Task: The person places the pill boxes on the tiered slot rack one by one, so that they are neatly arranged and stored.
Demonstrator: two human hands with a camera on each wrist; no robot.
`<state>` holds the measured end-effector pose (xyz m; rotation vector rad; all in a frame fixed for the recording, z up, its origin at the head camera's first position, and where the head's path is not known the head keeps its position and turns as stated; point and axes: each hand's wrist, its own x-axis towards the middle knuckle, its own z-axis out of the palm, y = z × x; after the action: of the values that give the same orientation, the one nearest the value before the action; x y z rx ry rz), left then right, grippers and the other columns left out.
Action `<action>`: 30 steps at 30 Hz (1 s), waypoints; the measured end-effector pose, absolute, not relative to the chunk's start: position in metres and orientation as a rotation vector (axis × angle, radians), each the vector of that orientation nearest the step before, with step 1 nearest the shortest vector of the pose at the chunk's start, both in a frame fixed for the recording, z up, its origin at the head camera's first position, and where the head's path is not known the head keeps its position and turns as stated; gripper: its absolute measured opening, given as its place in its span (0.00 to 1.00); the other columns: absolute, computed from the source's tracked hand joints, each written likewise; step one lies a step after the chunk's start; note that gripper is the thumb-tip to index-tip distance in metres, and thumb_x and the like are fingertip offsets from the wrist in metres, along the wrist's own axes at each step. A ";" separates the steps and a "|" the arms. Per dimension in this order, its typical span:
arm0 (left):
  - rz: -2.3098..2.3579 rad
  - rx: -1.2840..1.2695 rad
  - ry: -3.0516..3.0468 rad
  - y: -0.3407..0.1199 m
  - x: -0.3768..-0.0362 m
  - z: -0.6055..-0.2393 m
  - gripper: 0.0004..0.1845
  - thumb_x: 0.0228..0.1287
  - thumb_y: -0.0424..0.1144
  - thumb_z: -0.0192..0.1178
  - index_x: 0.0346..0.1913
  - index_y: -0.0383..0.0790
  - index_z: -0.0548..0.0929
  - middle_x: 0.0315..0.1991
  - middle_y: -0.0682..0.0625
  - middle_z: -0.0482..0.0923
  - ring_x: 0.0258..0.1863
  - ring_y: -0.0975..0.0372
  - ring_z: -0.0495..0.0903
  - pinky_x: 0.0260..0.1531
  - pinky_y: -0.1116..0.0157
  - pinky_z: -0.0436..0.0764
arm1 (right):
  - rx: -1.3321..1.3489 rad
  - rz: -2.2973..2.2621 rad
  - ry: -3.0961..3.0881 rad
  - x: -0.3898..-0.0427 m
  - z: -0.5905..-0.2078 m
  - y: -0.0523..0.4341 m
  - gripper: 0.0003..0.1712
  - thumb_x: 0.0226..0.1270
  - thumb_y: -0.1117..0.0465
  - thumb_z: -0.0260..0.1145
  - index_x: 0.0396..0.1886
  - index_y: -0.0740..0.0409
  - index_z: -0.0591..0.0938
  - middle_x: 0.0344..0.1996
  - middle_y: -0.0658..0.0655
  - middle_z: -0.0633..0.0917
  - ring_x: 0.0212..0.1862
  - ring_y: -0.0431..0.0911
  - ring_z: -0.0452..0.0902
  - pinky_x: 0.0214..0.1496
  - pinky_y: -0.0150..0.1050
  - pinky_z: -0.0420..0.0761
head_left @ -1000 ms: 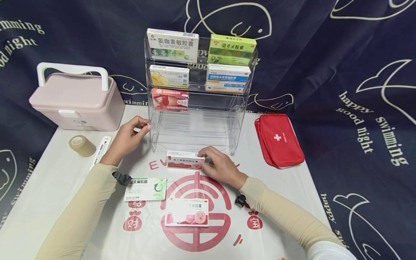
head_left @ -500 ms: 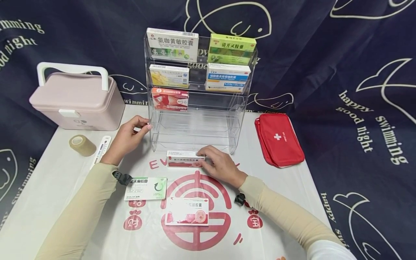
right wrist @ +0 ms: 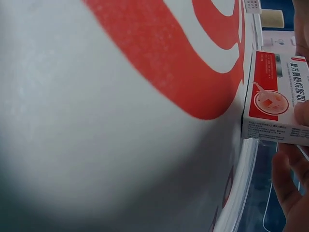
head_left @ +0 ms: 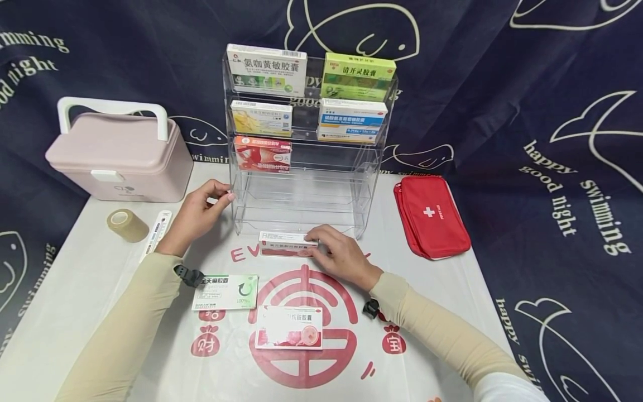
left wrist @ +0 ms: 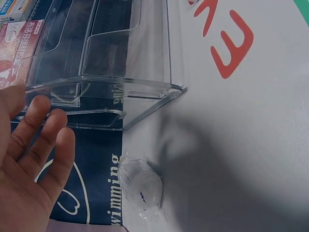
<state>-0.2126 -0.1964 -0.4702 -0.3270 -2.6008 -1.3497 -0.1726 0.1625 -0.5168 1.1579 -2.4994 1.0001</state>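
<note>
- Pink case (head_left: 115, 159) stands left of the rack (head_left: 301, 215); tan tape roll (head_left: 132, 226) sits before the case, also left of the rack.
- Left hand (head_left: 197, 211): at the rack's left edge, thumb and forefinger tips close together there. Pinching the panel or merely touching: cannot tell. Pose matches a second ago.
- Green-and-white box (head_left: 228, 293): flat, front-left of the rack, close to the left cuff.
- Held box (head_left: 282, 244), white and red: just before the rack's front edge. Change: seen from above, its printed front looks narrower than a second ago, lower edge nearer the rack. Judged a slight re-tilt rather than a carry. Contact with tabletop: cannot tell.
- Second red-and-white box (head_left: 288, 328): flat, farther out in front of the rack; bounds backward travel, while the rack's front edge leaves little forward.
- Right hand (head_left: 342, 258): front-right of the rack, thumb and fingers clamped on the held box's right end.
- Red pouch (head_left: 433, 218): right of the rack, well apart from that hand; sideways room between.
</note>
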 end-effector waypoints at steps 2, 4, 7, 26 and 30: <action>-1.352 -0.327 -2.601 -0.196 -0.213 -0.470 0.13 0.76 0.41 0.61 0.54 0.35 0.81 0.42 0.44 0.85 0.37 0.62 0.78 0.38 0.67 0.77 | 1.168 1.019 -2.486 -0.173 -0.516 0.162 0.15 0.68 0.60 0.72 0.53 0.49 0.82 0.53 0.44 0.81 0.36 0.36 0.75 0.37 0.31 0.78; -1.353 -0.326 -2.601 -0.197 -0.213 -0.470 0.13 0.76 0.41 0.61 0.54 0.35 0.81 0.42 0.45 0.85 0.37 0.62 0.78 0.38 0.67 0.77 | 1.178 1.052 -2.471 -0.175 -0.514 0.162 0.16 0.68 0.62 0.72 0.54 0.50 0.82 0.53 0.46 0.82 0.39 0.37 0.76 0.39 0.31 0.80; -1.356 -0.324 -2.598 -0.197 -0.213 -0.470 0.13 0.75 0.41 0.61 0.54 0.35 0.81 0.41 0.45 0.85 0.37 0.64 0.78 0.38 0.67 0.77 | 1.180 1.132 -2.444 -0.179 -0.511 0.163 0.16 0.68 0.65 0.72 0.54 0.53 0.82 0.53 0.48 0.82 0.45 0.38 0.78 0.40 0.31 0.81; -1.355 -0.343 -2.591 -0.196 -0.212 -0.470 0.13 0.76 0.41 0.60 0.54 0.35 0.80 0.42 0.44 0.85 0.37 0.62 0.78 0.38 0.67 0.76 | 0.911 1.245 -2.204 -0.233 -0.374 0.197 0.15 0.60 0.78 0.72 0.48 0.70 0.85 0.50 0.64 0.83 0.49 0.52 0.81 0.32 0.34 0.86; -1.348 -0.343 -2.599 -0.196 -0.212 -0.469 0.13 0.76 0.41 0.60 0.54 0.35 0.80 0.42 0.43 0.85 0.37 0.60 0.79 0.38 0.66 0.76 | 0.848 1.166 -2.195 -0.237 -0.340 0.199 0.14 0.61 0.78 0.72 0.47 0.72 0.85 0.49 0.67 0.83 0.48 0.53 0.82 0.34 0.29 0.84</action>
<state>-0.2116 -0.1959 -0.4689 -0.3428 -2.5987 -1.3485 -0.2371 0.1991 -0.3402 0.8478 -2.1949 1.1656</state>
